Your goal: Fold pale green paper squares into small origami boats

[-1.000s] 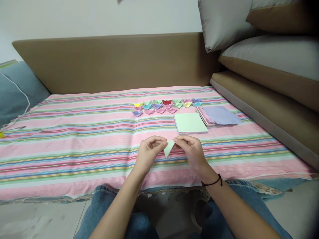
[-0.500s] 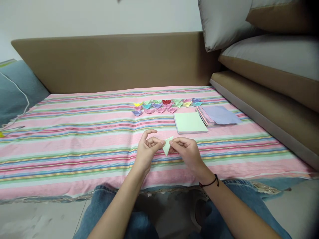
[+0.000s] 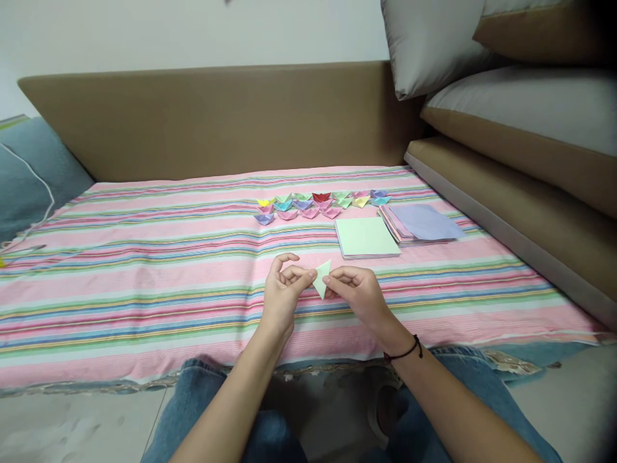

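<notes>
A small piece of pale green folded paper [image 3: 322, 280] is held up between my hands, one corner pointing down. My left hand [image 3: 284, 286] pinches its left edge between thumb and fingers, with the index finger raised and curled. On the other side my right hand [image 3: 357, 288] pinches the right edge, thumb in front. Beyond the hands lies a square stack of paper [image 3: 367, 236] with a pale green sheet on top. Several folded paper boats [image 3: 308, 213] in many colours stand in rows farther back.
Right of the green stack is a looser pile of paper [image 3: 427, 222], lilac on top. Everything rests on a striped cloth [image 3: 144, 276]. A brown backrest [image 3: 216, 125] rises behind, and large cushions [image 3: 520, 116] are piled at the right. A white cable [image 3: 36, 170] runs at the far left.
The folded paper has turned slightly, and its upper corner has shifted left. My right hand has moved a little left with it. Both hands keep their pinch.
</notes>
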`<state>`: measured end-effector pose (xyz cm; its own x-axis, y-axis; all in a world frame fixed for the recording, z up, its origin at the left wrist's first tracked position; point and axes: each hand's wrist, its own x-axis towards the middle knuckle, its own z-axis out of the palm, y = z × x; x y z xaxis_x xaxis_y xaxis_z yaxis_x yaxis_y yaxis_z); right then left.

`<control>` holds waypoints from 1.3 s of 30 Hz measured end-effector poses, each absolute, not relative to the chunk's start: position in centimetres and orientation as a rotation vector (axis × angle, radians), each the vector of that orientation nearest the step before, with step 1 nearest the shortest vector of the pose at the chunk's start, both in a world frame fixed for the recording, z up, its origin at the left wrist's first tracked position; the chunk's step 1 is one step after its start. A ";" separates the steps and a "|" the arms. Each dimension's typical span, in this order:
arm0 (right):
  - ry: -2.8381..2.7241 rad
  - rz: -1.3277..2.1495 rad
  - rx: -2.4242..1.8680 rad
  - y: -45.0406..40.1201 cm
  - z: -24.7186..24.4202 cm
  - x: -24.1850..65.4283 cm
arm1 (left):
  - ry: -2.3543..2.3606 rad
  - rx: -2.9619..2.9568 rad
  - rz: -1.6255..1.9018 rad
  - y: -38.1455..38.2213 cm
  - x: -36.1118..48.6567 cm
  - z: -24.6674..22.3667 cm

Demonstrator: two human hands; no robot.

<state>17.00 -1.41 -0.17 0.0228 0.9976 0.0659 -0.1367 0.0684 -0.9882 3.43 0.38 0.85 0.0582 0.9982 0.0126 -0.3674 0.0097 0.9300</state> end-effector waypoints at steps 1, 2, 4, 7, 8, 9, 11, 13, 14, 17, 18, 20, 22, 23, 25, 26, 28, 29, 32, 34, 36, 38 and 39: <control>-1.122 1.211 -1.060 -1.4 -0.2 17.0 | 0.886 0.955 1.330 0.4 3.5 0.8; -1.115 1.222 -1.053 -1.4 -0.2 16.9 | 0.892 0.954 1.340 0.4 3.5 0.8; -1.097 1.272 -1.048 -1.3 -0.3 16.8 | 0.912 0.960 1.362 0.3 3.5 0.8; -1.104 1.379 -1.063 -1.3 -0.5 16.8 | 0.932 0.992 1.397 0.3 3.5 0.9; -1.118 1.392 -1.064 -1.3 -0.6 16.8 | 0.930 0.998 1.404 0.3 3.5 1.0; -1.135 1.387 -1.062 -1.3 -0.6 16.8 | 0.924 0.998 1.407 0.2 3.5 1.0; -1.161 1.346 -1.057 -1.3 -0.5 16.9 | 0.913 0.984 1.406 0.2 3.5 1.0; -1.172 1.315 -1.060 -1.3 -0.4 16.9 | 0.911 0.976 1.408 0.2 3.6 1.0; -1.164 1.316 -1.064 -1.3 -0.4 16.9 | 0.914 0.975 1.411 0.3 3.6 0.9; -1.102 1.381 -1.058 -1.4 -0.5 16.7 | 0.924 0.968 1.429 0.3 3.6 0.8; -1.083 1.414 -1.050 -1.4 -0.5 16.7 | 0.926 0.965 1.434 0.4 3.6 0.7; -1.070 1.452 -1.036 -1.5 -0.6 16.5 | 0.929 0.967 1.432 0.4 3.5 0.7; -1.074 1.436 -1.036 -1.5 -0.6 16.5 | 0.931 0.977 1.419 0.5 3.5 0.8; -1.075 1.420 -1.042 -1.5 -0.5 16.5 | 0.932 0.980 1.412 0.5 3.4 0.9; -1.063 1.397 -1.059 -1.4 -0.4 16.8 | 0.945 0.973 1.399 0.5 3.4 1.1; -1.051 1.378 -1.069 -1.2 -0.3 17.0 | 0.957 0.966 1.391 0.5 3.3 1.2; -1.026 1.302 -1.087 -0.9 -0.1 17.6 | 0.979 0.967 1.349 0.5 3.3 1.3; -1.020 1.243 -1.097 -0.7 -0.1 17.9 | 0.988 0.975 1.310 0.6 3.2 1.3; -1.043 1.117 -1.109 -0.5 0.0 18.6 | 0.992 1.011 1.129 0.5 3.2 1.1; -1.058 1.108 -1.100 -0.6 -0.1 18.7 | 0.976 1.036 1.047 0.5 3.2 0.9; -1.087 1.138 -1.077 -0.8 -0.1 18.4 | 0.965 1.074 1.035 0.4 3.2 0.8; -1.140 1.161 -1.055 -1.0 -0.2 18.2 | 0.975 1.119 1.051 0.4 3.1 0.8; -1.171 1.162 -1.045 -1.0 -0.2 18.1 | 0.981 1.140 1.054 0.4 3.1 0.9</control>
